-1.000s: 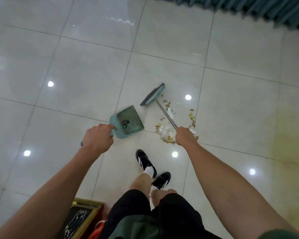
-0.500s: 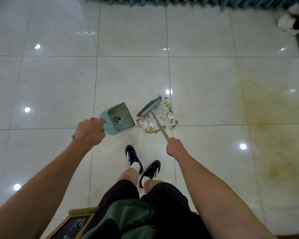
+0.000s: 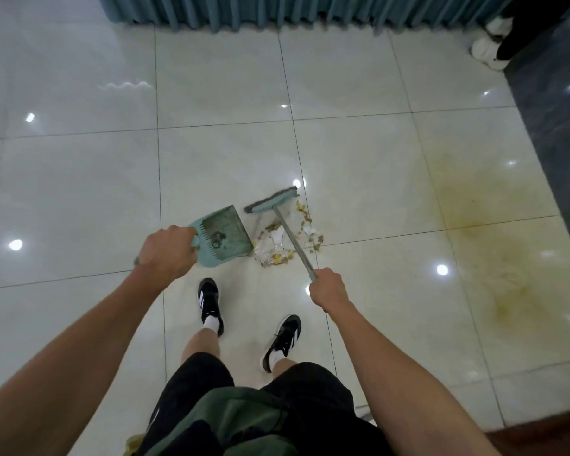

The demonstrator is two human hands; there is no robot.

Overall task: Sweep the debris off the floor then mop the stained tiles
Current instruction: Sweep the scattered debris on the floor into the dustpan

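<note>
Left hand: the left hand (image 3: 165,255) has its fingers curled round the handle end of the dustpan, knuckles up, gripping it firmly.
Right hand: the right hand (image 3: 329,289) is closed round the lower part of the broom's metal handle; its fingers are clamped on the shaft.
Dustpan: the teal dustpan (image 3: 222,235) sits low at the floor, its open mouth turned toward the pile to its right; a comb of teeth runs along its near edge, and a small dark clump lies inside it.
Broom: the broom (image 3: 273,200) has a teal head with dark bristles, placed just beyond the pile and close to the dustpan's far corner; the grey shaft slants back across the pile to the right hand.
Debris: the debris (image 3: 285,243) is a loose heap of yellow-brown bits, white paper scraps and a crumpled clear wrapper, lying on the floor between the dustpan and the broom shaft and partly beneath the shaft, just right of the dustpan's mouth.
Stain: a yellow-brown stain (image 3: 494,258) spreads over the tiles to the right, well apart from the pile.
Floor: glossy pale tiles (image 3: 79,179) with ceiling lights reflected in them.
Surroundings: a teal curtain (image 3: 277,11) hangs along the far edge; a dark wall (image 3: 553,133) stands at the right; white shoes (image 3: 489,44) of another person show at the top right corner.
Person: black shorts, black-and-white shoes (image 3: 209,304) set behind the pile.
</note>
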